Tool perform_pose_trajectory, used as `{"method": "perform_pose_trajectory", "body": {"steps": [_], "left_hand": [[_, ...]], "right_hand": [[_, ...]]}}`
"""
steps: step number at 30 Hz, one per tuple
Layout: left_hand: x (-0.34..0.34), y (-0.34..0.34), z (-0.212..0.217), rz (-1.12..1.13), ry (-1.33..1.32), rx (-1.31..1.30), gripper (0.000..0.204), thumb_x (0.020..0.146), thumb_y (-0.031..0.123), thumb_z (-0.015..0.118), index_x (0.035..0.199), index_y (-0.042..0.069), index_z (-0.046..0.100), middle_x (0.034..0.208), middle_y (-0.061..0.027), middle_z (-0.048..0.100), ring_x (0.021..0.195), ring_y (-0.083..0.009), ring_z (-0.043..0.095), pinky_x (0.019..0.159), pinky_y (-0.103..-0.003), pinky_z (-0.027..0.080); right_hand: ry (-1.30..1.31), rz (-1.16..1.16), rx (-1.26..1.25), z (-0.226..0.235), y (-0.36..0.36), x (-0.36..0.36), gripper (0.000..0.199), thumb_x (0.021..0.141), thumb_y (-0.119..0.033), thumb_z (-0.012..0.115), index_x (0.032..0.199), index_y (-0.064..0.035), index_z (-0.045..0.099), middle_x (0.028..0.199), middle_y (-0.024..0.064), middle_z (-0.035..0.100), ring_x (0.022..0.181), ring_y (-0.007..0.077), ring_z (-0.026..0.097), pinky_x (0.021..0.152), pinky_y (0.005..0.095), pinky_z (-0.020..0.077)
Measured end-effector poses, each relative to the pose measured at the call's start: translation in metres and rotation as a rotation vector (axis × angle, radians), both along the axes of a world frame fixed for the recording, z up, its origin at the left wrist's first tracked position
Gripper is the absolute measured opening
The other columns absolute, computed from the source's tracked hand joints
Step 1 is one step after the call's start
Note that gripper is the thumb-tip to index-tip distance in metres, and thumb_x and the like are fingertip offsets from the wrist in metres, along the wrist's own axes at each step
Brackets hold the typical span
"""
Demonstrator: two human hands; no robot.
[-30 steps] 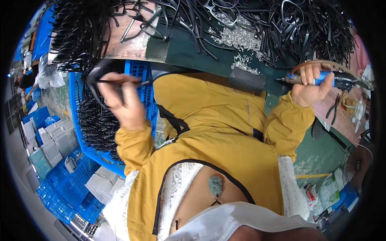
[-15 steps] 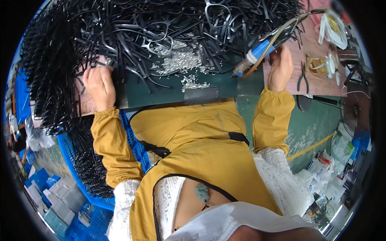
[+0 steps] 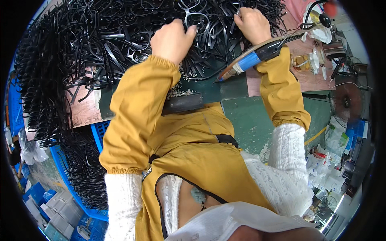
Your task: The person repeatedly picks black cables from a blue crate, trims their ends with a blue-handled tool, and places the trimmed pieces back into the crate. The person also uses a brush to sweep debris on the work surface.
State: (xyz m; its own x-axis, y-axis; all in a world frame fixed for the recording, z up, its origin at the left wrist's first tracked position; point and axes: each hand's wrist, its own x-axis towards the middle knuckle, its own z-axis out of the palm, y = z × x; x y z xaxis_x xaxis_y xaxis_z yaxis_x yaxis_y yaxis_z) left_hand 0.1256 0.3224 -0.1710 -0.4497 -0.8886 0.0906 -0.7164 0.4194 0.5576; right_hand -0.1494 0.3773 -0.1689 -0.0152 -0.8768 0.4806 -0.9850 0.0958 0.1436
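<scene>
My left hand [image 3: 173, 39] reaches over a heap of black eyeglass temples [image 3: 106, 54]. Its thumb stands away from the other fingers, which curl down partly out of sight. Beside that thumb lies a dark eyeglass front [image 3: 197, 14] with clear-looking rims. At the right side of the heap is my right hand [image 3: 253, 25], its fingers bent in among the temples; what they grip is hidden. A blue and black powered screwdriver [image 3: 247, 61] hangs on a hose just below it, over my right wrist, tip toward the dark green mat [image 3: 233, 87]. Small silvery screws [image 3: 179, 92] lie behind a dark flap [image 3: 184, 103].
Tall stacked black temples [image 3: 40, 80] line the left side. A blue basket [image 3: 66, 168] full of black parts stands below the table. On the right are a small jar with amber contents [image 3: 301, 62], a white plastic bag [image 3: 321, 34] and a fan [image 3: 346, 102].
Both hands have moved up into the heap, the left from the table's left edge across to the right, the right forward past the screwdriver. The screwdriver has swung slightly left and lower.
</scene>
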Motion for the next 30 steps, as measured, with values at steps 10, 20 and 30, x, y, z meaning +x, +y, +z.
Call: {"method": "perform_pose_trajectory", "body": {"steps": [10,20,30], "left_hand": [[0.075,-0.035,0.032,-0.051,0.096,-0.206,0.032,0.099,0.026,0.050,0.099,-0.003,0.063,0.096,-0.0293,0.071,0.092,-0.0489,0.069,0.081,-0.056,0.054],[0.085,0.113,-0.049,-0.157,1.426,0.843,0.031,0.101,0.029,0.049,0.115,0.002,0.048,0.095,-0.0111,0.055,0.090,-0.0238,0.058,0.091,-0.040,0.050],[0.159,0.182,-0.125,-0.201,1.168,0.339,0.066,0.088,-0.010,0.073,0.140,0.004,0.035,0.133,-0.0195,0.059,0.137,-0.0364,0.054,0.111,-0.044,0.048]], "right_hand": [[-1.326,-0.160,0.583,-0.007,0.128,-0.016,0.026,0.085,-0.019,0.073,0.101,0.0014,0.070,0.081,0.0028,0.065,0.064,0.0084,0.055,0.059,0.0246,0.0441],[-1.414,0.513,0.078,-0.048,0.174,0.181,0.021,0.105,-0.015,0.054,0.109,0.0027,0.064,0.108,0.0124,0.055,0.090,0.0202,0.059,0.081,0.0335,0.0498],[-1.449,0.219,0.049,-0.066,0.135,0.234,0.006,0.094,0.001,0.070,0.098,0.0054,0.069,0.090,0.0082,0.069,0.069,0.0120,0.068,0.062,0.0234,0.0545]]}}
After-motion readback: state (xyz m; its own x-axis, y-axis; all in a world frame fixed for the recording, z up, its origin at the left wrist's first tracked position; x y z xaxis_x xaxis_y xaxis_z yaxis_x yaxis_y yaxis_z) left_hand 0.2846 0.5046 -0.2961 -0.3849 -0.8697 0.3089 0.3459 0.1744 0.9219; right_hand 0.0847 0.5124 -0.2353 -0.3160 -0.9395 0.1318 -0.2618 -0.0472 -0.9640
